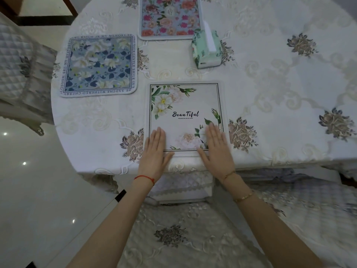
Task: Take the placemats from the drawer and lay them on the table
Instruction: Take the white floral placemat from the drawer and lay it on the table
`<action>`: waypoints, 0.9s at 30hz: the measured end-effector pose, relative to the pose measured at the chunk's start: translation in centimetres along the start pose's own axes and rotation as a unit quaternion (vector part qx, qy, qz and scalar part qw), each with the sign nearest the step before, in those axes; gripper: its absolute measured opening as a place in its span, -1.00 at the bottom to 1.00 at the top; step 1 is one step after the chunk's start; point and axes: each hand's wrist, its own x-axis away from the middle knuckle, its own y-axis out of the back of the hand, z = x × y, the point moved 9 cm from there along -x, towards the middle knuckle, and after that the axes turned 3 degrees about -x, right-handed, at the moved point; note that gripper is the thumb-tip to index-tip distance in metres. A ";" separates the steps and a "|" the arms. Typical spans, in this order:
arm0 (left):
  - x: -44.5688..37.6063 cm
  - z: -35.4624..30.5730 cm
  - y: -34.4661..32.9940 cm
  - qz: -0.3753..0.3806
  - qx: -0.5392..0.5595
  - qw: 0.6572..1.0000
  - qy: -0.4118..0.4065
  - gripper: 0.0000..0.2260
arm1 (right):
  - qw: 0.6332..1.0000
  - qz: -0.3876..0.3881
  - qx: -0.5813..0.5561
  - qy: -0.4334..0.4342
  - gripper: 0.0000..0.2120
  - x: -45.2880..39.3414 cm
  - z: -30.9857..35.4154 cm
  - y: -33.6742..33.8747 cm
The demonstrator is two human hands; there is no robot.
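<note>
White placemat (186, 117) lies low in the middle of the frame on the table (270, 93). Left hand (155, 149) and right hand (217, 147) press flat, fingers spread. It looks thin, light and bendy; its edges seem best to grab.

A single head-worn wide-angle camera supplies the only view. It looks forward and steeply downward from above the near edge of a round table (270, 84), so the tabletop fills the upper frame while the floor (38, 190) appears at lower left. Both forearms enter from the bottom edge and converge toward frame centre, placing the left hand (154, 149) and right hand (216, 149) close to the lens axis. Wide-angle distortion bends the table rim and stretches the frame edges. The far side of the table is cut off at the top. No second view is supplied, so no scene area is shared.
</note>
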 end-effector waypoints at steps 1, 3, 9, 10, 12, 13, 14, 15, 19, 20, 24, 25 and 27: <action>-0.2 -0.8 -0.2 0.005 0.011 1.000 -0.005 -0.33 | 1.000 0.003 -0.003 0.023 -0.32 -0.5 1.7 -0.4; -0.4 -2.0 -0.8 0.015 0.015 1.000 -0.008 -0.32 | 0.999 0.012 -0.012 0.050 -0.35 -1.3 4.2 -1.5; 0.5 -0.7 -1.5 0.004 0.003 1.000 0.026 -0.29 | 0.999 0.028 -0.002 0.030 -0.35 0.1 2.1 -2.6; 0.7 -0.2 -1.4 0.001 0.004 0.999 0.031 -0.28 | 0.999 0.027 -0.004 0.019 -0.35 0.7 1.0 -2.3; 1.1 0.5 -1.3 -0.001 0.009 0.999 0.033 -0.27 | 1.000 0.021 -0.014 -0.001 -0.35 1.9 -1.3 -1.5; 1.3 0.7 -1.2 0.000 0.013 0.999 0.029 -0.27 | 1.000 0.020 -0.017 -0.011 -0.34 2.4 -2.2 -1.1; 1.4 0.8 -1.1 0.001 0.017 1.000 0.023 -0.27 | 0.999 0.022 -0.016 -0.018 -0.34 2.8 -3.1 -0.8; 1.5 0.9 -1.1 0.002 0.023 1.000 0.017 -0.28 | 0.999 0.023 -0.016 -0.024 -0.33 3.0 -3.7 -0.5; -0.1 0.9 0.4 -0.014 0.042 0.999 -0.003 -0.31 | 0.999 0.002 -0.031 -0.029 -0.30 1.1 -4.3 1.0; -1.1 1.0 0.9 -0.021 0.037 0.999 -0.009 -0.33 | 0.999 0.000 -0.032 -0.023 -0.30 -0.2 -4.0 1.3; -6.1 1.6 2.2 -0.019 0.034 0.999 -0.020 -0.36 | 0.999 0.022 -0.031 0.016 -0.27 -6.3 -1.6 1.7; -7.1 1.8 2.5 -0.020 0.038 0.999 -0.017 -0.35 | 0.999 0.030 -0.034 0.025 -0.26 -7.6 -1.0 1.6; -8.5 2.4 3.1 -0.034 0.044 0.998 -0.013 -0.34 | 0.998 0.042 -0.038 0.042 -0.25 -9.2 -0.5 1.0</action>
